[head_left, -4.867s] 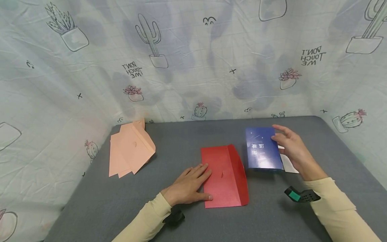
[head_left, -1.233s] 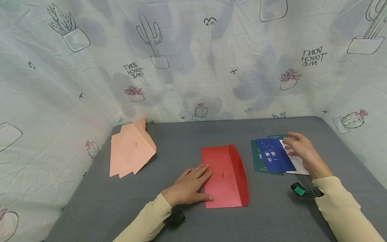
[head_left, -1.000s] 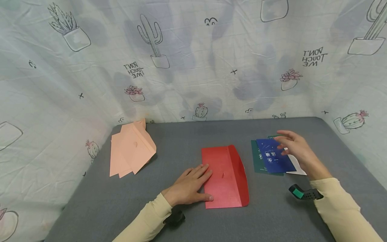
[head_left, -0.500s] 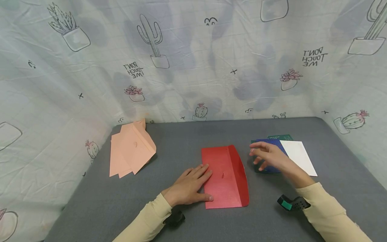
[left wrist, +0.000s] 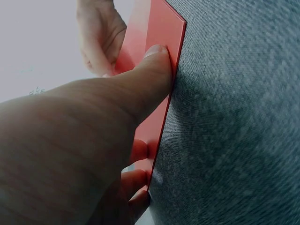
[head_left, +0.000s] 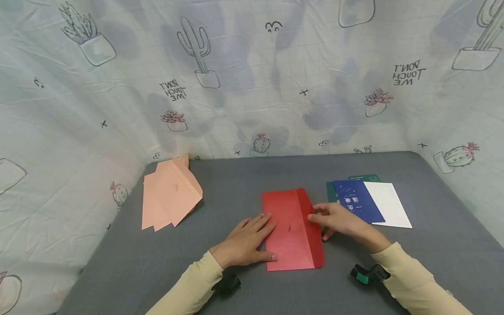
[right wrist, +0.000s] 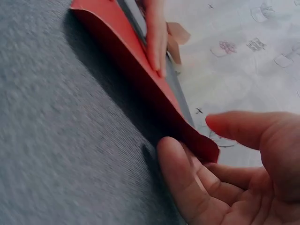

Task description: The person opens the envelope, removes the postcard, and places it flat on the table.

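A red envelope [head_left: 283, 245] lies on the grey table, its flap [head_left: 315, 249] on the right side and standing slightly up. My left hand [head_left: 246, 240] rests on the envelope's left edge with spread fingers; the left wrist view shows the thumb [left wrist: 157, 58] pressing on the paper. My right hand [head_left: 340, 221] is at the flap's outer edge. In the right wrist view its fingers [right wrist: 176, 161] are bent beneath the flap [right wrist: 192, 133], while the thumb [right wrist: 234, 126] is above it, with a visible gap.
Behind my right hand lie a blue card [head_left: 356, 199], a white card [head_left: 387, 203] and green cards [head_left: 366, 178], overlapping. Several peach envelopes [head_left: 169, 192] are stacked at the back left. A cactus-print cloth [head_left: 244, 87] hangs behind the grey table [head_left: 232, 188].
My right hand laid the blue card with the others, let it go and moved left to the red envelope's flap. My left hand has stayed on the envelope.
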A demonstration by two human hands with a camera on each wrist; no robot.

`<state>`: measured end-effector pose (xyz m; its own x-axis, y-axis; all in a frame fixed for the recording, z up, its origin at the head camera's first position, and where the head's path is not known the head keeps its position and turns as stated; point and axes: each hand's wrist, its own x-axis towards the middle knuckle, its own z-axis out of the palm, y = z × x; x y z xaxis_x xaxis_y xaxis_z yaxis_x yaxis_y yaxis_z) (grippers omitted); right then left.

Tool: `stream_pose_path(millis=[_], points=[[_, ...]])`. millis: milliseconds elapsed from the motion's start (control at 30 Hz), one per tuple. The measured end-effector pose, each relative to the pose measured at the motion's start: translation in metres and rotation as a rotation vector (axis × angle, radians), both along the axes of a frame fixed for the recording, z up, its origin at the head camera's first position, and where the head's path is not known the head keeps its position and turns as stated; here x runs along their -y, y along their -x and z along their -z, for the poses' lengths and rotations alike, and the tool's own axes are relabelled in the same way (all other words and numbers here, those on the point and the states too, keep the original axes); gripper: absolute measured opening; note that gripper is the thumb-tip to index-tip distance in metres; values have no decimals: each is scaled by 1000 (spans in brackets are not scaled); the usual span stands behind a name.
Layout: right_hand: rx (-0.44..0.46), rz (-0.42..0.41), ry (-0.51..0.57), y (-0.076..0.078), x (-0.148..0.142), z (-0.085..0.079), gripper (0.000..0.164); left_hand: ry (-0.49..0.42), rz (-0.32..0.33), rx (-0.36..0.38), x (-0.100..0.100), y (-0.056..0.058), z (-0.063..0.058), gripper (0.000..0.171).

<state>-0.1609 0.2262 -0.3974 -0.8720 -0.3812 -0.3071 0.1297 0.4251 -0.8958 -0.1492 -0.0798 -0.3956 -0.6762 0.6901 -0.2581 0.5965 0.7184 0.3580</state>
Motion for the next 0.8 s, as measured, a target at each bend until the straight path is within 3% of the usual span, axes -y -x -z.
stream_pose_path(millis=[500, 600, 800], points=[[-20, 48, 11, -3, 4, 3, 40, -36, -12, -13, 2, 3, -3, 83], [-21, 57, 14, -3, 4, 2, 41, -98, -75, -60, 3, 5, -5, 69], [-27, 111, 48, 0, 1, -1, 44, -244, -279, -186, 4, 10, -8, 15]])
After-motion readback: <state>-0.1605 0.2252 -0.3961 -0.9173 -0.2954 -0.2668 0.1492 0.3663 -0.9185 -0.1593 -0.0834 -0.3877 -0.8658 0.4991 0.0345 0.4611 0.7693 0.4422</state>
